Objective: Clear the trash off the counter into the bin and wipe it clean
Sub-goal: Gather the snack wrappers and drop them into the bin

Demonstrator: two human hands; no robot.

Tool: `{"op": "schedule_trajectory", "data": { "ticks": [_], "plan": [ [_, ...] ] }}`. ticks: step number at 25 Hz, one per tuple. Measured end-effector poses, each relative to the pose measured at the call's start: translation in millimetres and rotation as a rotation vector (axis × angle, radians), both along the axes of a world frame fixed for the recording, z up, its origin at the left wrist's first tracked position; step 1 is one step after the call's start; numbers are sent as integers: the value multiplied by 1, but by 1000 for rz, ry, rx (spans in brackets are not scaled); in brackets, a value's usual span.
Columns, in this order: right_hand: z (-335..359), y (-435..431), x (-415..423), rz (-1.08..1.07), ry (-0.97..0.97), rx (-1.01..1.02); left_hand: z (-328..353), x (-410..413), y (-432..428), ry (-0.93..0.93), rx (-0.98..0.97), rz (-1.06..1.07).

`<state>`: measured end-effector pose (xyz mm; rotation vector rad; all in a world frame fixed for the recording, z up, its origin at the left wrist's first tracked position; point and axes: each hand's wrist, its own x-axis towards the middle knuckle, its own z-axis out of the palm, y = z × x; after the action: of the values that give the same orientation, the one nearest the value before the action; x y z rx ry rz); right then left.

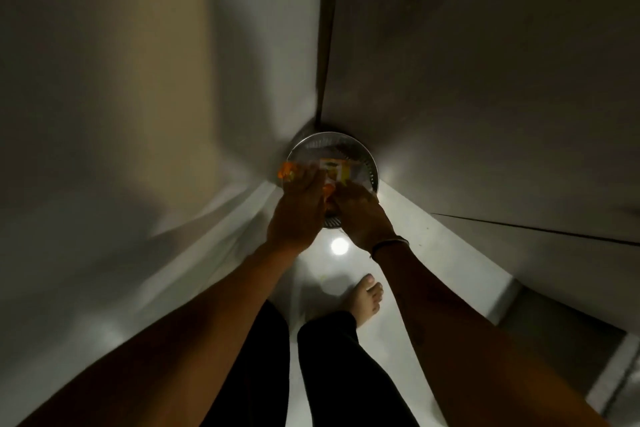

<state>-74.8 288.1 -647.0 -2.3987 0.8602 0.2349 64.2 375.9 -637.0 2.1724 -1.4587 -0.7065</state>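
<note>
A round metal mesh bin (356, 149) stands on the floor in a dim corner, seen from above. Over its open top I hold a bundle of orange, yellow and clear plastic wrappers (332, 172), blurred by motion. My left hand (298, 215) grips the left side of the bundle, where an orange piece sticks out past the bin's rim. My right hand (360, 215), with a thin bracelet at the wrist, grips the right side. Both hands hang above the near part of the bin. The bin's contents are hard to make out.
Pale walls or cabinet fronts close in on the left and right of the bin, meeting at a dark vertical seam (327, 45). The glossy floor (339, 246) shows a bright lamp reflection. My bare foot (369, 298) and dark trouser legs are below the hands.
</note>
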Motion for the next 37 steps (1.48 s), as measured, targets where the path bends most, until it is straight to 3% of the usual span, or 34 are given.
{"op": "schedule_trajectory", "data": {
  "ticks": [2, 5, 9, 15, 19, 24, 30, 37],
  "plan": [
    [-5, -3, -3, 4, 9, -58, -5, -5, 0, -20, -40, -186],
    [21, 1, -6, -125, -86, -106, 3, 3, -8, 45, -36, -299],
    [57, 18, -23, -241, -128, -159, 32, 9, -30, 193, 167, -298],
    [147, 33, -30, -426, -85, -161, 122, 4, -26, 69, 337, -291],
    [225, 36, -22, -462, -152, -233, 204, 3, 0, -193, 109, -288],
    [356, 42, -25, -480, -90, -268, 359, 3, 14, -351, 66, -183],
    [495, 38, -23, -562, -350, -361, 476, 4, -3, -383, -156, -162],
    [605, -51, -55, -690, -627, -639, 564, -13, -114, -312, -378, -261]
  ]
}}
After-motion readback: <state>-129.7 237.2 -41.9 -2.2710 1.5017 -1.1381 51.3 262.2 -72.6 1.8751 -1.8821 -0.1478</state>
